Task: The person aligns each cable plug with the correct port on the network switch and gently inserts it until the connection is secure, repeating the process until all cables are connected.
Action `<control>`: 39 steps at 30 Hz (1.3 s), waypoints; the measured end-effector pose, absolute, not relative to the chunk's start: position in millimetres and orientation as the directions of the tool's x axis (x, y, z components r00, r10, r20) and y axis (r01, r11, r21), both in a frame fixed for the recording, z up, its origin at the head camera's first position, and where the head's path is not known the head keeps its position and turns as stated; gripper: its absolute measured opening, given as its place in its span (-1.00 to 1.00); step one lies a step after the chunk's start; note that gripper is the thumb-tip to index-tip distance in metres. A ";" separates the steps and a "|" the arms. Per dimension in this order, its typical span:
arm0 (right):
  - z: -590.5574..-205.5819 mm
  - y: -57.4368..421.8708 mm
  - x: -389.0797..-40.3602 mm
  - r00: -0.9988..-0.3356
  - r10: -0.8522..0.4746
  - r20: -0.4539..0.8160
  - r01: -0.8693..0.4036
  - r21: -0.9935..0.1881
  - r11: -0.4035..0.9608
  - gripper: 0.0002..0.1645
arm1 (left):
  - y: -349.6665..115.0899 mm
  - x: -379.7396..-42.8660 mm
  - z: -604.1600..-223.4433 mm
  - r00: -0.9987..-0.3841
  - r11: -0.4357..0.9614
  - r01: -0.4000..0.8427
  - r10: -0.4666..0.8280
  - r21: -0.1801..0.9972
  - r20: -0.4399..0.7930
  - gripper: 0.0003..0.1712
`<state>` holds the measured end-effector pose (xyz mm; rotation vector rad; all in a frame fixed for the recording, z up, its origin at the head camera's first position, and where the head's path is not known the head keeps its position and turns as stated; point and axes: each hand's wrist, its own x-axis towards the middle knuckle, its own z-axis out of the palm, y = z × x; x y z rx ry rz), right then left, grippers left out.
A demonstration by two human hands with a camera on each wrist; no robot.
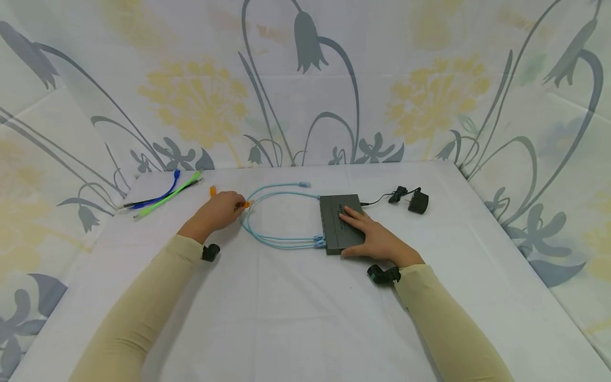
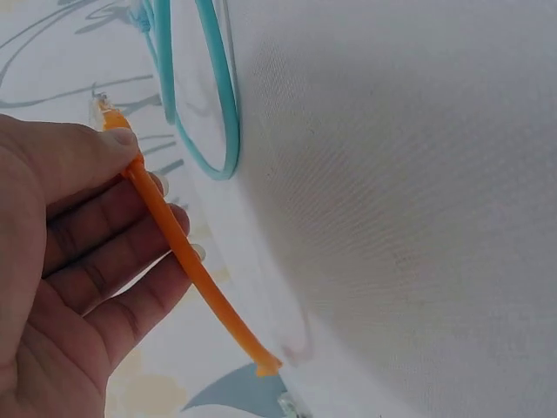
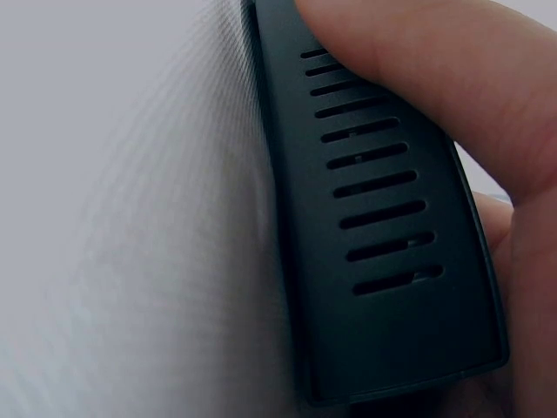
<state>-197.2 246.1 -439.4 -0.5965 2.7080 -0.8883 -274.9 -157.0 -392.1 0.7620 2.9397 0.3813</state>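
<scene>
My left hand (image 1: 220, 211) pinches an orange Ethernet patch cable (image 2: 204, 283) between thumb and fingers, close behind its clear plug. That plug points right toward the looped light blue Ethernet cables (image 1: 279, 243); the cable's other end shows beyond the hand. My right hand (image 1: 377, 236) rests on a dark grey network switch (image 1: 334, 228), fingers spread over its top and thumb along the near side. In the right wrist view the thumb lies across the slotted side (image 3: 374, 200). Light blue cables run to the switch's left side, and one loose plug (image 1: 304, 184) lies behind them.
Blue, black and green short cables (image 1: 164, 196) lie together at the back left of the white-covered table (image 1: 286, 318). From the switch's right side a black cord (image 1: 379, 200) leads to a power adapter (image 1: 418, 201). A floral cloth (image 1: 286, 106) hangs behind the table.
</scene>
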 end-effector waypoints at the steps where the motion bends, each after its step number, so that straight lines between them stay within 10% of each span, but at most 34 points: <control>1: -439.3 246.2 -197.4 -0.891 -0.446 -0.088 -0.308 -0.606 0.733 0.22 | -156.4 -274.6 -391.5 -0.870 0.843 0.473 0.492 0.257 -0.013 -0.72; 39: -438.5 245.7 -196.8 -0.893 -0.438 -0.101 -0.292 -0.609 0.737 0.20 | -118.3 -256.1 -387.6 -0.767 0.744 0.630 0.640 0.222 0.033 -0.78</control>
